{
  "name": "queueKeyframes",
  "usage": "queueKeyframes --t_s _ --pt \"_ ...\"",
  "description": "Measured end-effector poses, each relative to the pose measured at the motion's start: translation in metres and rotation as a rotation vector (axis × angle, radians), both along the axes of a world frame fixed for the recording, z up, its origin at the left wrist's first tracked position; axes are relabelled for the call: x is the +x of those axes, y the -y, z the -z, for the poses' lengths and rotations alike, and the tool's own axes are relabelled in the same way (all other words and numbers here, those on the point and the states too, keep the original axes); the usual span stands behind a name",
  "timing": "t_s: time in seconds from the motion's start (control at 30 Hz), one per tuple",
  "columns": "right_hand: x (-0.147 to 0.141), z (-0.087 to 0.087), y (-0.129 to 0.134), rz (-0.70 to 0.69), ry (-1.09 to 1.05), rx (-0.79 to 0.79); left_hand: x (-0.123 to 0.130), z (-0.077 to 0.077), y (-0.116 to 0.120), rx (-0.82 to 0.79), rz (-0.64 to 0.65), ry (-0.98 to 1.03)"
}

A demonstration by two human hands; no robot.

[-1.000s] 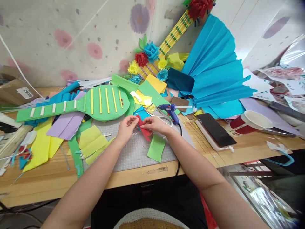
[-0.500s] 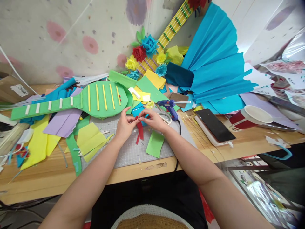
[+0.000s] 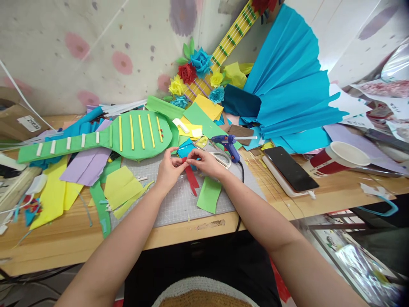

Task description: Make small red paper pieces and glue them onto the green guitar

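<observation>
The red paper strip [image 3: 192,180] is located near the center of the frame, over the gray cutting mat [image 3: 171,209]. Its upper end is pinched between the fingertips of the left hand [image 3: 168,172] and the right hand [image 3: 207,165]; the fingers of both hands are closed on it and bent inward, with the hands nearly touching. The exact overlap of thumb and forefinger cannot be told, as the fingers cover that end. The free length hangs toward the lower right, and its lower end appears split. A light green paper piece [image 3: 209,195] lies on the mat just right of the strip, and the blue glue gun [image 3: 228,145] rests above and to the right of the hands. Handling: the strip is judged very light, soft and limp, probably crepe paper, with good grip and little slip. It likely stretches, creases or tears under a hard pull, the split end being weakest. The recommended hold is a light fingertip pinch at the upper, unsplit end, the free length left unloaded.
</observation>
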State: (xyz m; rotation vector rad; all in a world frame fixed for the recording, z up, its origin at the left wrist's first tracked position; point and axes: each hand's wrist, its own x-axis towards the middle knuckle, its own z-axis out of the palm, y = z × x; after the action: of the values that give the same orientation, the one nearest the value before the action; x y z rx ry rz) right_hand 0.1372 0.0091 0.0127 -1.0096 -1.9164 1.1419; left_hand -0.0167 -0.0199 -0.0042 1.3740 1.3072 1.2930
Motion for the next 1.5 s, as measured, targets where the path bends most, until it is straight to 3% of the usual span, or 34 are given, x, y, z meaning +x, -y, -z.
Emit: queueKeyframes --t_s 0.27,0.5,0.7,0.87,1.07,1.27,1.33,1.43,1.5 --pt "-0.005 0.007 0.0 0.077 0.047 0.044 0.001 0.003 -0.001 -0.008 0.052 0.079" --pt "-0.003 0.005 0.001 0.048 -0.073 0.08 -0.001 0.002 -0.002 -0.007 0.017 0.118" --pt "0.0 0.004 0.002 0.01 0.058 0.191 -0.001 0.006 -0.004 -0.043 0.035 0.133" --pt "-0.003 0.006 -0.001 0.073 0.072 0.158 -0.002 0.007 -0.002 -0.049 0.063 0.106" --pt "-0.001 0.004 -0.002 0.133 0.021 0.074 -0.005 -0.005 0.002 0.29 -0.127 -0.253" --pt "-0.007 0.005 0.002 0.069 0.003 -0.107 -0.003 -0.005 0.001 0.34 -0.018 -0.304" --pt "-0.007 0.0 0.002 0.076 0.047 -0.078 -0.002 -0.004 0.001 0.313 -0.047 -0.253" --pt "0.011 -0.02 0.004 0.084 0.168 0.1 -0.002 -0.006 0.0 0.181 -0.066 -0.042" --pt "0.04 -0.039 0.007 -0.046 0.35 0.067 -0.003 -0.006 -0.001 0.098 -0.049 0.102"
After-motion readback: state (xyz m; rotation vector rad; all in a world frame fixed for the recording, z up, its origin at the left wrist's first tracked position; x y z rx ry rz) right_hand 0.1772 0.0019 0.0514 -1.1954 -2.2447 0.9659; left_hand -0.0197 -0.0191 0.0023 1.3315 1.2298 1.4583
